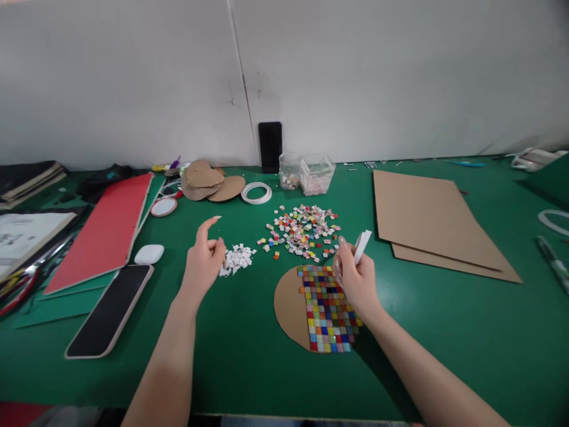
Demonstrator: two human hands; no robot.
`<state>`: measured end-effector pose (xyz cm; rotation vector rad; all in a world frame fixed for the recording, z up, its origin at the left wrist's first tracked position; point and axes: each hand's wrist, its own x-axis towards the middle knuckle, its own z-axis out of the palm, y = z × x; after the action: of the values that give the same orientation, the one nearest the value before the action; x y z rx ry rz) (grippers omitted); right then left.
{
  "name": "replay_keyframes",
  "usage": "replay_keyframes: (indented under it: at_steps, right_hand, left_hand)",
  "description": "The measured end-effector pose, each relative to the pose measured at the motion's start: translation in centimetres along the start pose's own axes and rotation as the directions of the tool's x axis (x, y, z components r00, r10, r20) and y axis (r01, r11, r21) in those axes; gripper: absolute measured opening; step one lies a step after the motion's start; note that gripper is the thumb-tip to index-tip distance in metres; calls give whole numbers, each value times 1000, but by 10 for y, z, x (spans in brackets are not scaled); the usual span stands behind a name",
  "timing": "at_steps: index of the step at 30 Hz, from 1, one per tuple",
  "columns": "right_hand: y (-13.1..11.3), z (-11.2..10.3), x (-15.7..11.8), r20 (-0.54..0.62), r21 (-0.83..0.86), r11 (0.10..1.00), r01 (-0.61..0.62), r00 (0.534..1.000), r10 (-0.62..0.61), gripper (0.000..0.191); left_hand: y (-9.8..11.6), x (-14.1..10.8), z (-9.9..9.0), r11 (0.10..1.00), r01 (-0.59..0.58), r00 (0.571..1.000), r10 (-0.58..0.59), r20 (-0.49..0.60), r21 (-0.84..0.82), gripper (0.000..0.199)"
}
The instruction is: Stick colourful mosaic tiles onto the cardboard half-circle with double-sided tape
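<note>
While right hand [357, 279] grips white piece [363, 244], left hand [203, 258] unclasped, disc [290, 308] clear of table edge [249, 414]

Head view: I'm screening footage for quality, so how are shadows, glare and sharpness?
Head view: dark shadow on the green table beside the right forearm; head view: pale sheen on it right of the right hand; head view: printing on the white book too blurred to read.

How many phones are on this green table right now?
2. One phone stands upright at the wall, left of the clear cup; the other phone lies flat at front left, near the red board. More could be hidden.
</note>
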<state>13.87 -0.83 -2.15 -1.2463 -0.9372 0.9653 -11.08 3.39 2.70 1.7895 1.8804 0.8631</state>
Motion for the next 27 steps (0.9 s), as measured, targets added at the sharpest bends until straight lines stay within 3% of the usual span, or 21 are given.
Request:
replay_keyframes:
  at_steps: [5,11,14,19,27]
  right_hand:
    - [2,-2,1,-6,-15,1000,2,1000,-2,41]
    - [0,0,1,4,-20,1000,-2,1000,2,43]
    - [-1,0,0,2,-9,1000,-10,1000,10,43]
    - [0,-1,0,0,-11,1000,-7,1000,7,43]
    - [-2,0,-1,13,2,1000,-12,1000,12,43]
  left_hand:
    - [-7,3,0,999,37,997,-36,70,-11,46]
    - [-21,8,1,992,33,975,-6,222,-119,59]
    - [-20,7,0,987,79,970,-43,240,-143,52]
    - [-14,6,-1,968,85,953,-10,303,-234,57]
    - [-14,6,0,921,220,947,-121,299,-322,40]
